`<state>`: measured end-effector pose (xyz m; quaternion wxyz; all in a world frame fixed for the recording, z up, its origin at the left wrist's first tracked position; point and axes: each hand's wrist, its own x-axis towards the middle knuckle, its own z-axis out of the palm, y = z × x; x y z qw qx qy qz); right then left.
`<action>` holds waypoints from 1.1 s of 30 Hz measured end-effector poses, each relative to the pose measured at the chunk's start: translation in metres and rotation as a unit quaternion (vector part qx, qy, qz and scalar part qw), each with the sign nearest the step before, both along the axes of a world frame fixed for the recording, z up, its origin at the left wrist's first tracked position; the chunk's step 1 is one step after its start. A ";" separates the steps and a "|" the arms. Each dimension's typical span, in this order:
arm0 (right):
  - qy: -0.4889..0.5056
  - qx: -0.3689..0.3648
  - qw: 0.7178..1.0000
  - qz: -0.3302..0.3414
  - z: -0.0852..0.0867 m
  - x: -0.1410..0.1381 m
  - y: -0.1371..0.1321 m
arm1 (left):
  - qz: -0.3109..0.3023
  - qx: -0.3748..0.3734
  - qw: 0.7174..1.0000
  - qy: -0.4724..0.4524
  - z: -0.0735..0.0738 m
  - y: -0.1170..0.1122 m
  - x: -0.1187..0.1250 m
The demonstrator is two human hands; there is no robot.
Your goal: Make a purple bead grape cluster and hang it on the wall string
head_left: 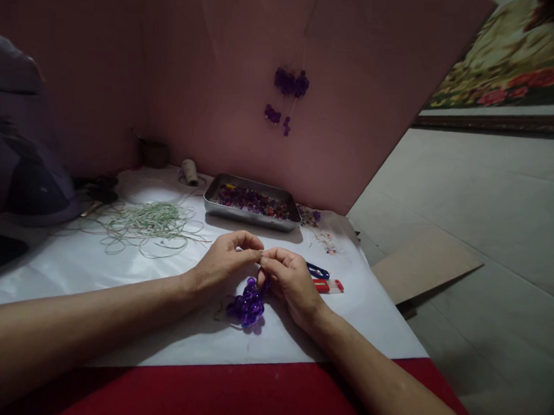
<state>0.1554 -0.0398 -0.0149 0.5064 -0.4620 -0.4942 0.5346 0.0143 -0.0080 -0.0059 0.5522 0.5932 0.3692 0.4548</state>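
Purple bead cluster [247,304] on the white table cover [368,329], right by two pinching hands.
Left hand [222,258] and right hand [295,285] both drawn narrow, with fingertips together; cannot tell exactly what sits between them. Cluster near the front edge of the cover, just beside the curled lower fingers of the right hand. Judging by the glossy, see-through look, probably light, with each bead hard and slippery, yet loose and flexible as a whole. Likely sturdy under a firm pinch, weaker at any linking thread. Best taken across two neighbouring beads at the middle, between thumb and forefinger, rather than by one outer bead.
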 end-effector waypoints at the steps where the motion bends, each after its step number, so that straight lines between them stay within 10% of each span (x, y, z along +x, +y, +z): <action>1: 0.000 0.000 1.000 -0.001 0.000 0.000 0.000 | -0.001 -0.002 1.000 -0.003 0.000 0.000 0.000; 33: 0.002 0.009 1.000 -0.007 0.000 0.001 0.000 | 0.004 0.012 1.000 -0.002 -0.003 0.003 0.000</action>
